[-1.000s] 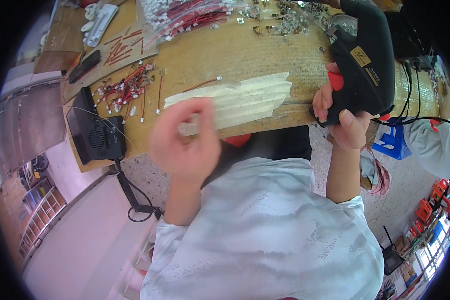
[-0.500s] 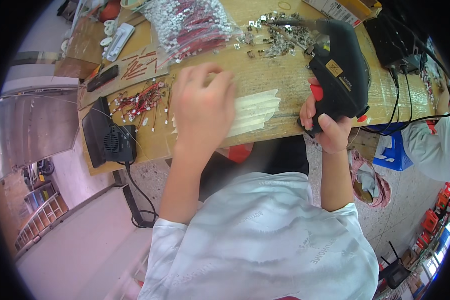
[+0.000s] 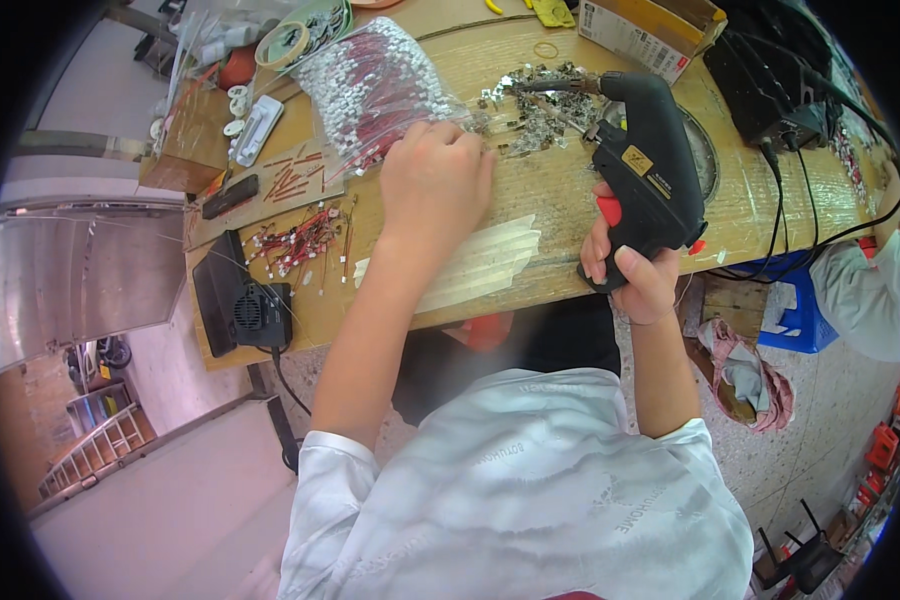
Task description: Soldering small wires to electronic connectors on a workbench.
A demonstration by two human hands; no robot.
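My right hand [image 3: 638,268] is wrapped round the grip of a black soldering gun [image 3: 655,170], its fingers by the red trigger. The gun's tip points left, over a pile of small shiny metal parts [image 3: 545,122]. My left hand [image 3: 438,185] is above the bench, back up and fingers curled closed. Its fingertips are hidden, so whatever they hold does not show. It is right at the near edge of a clear plastic bag [image 3: 375,90] of red wires with white connectors. Strips of cream tape [image 3: 485,262] lie on the bench below my left wrist.
Loose red wires with white plugs [image 3: 295,238] lie at left, beside a small black fan device [image 3: 260,312]. Behind them is a board with brown strips [image 3: 295,180]. A black box with cables [image 3: 770,80] and an open carton [image 3: 635,35] stand at the back right.
My left hand has reached farther across the bench, to the bag's near edge. My right hand keeps hold of the soldering gun. The whole view has shifted a little.
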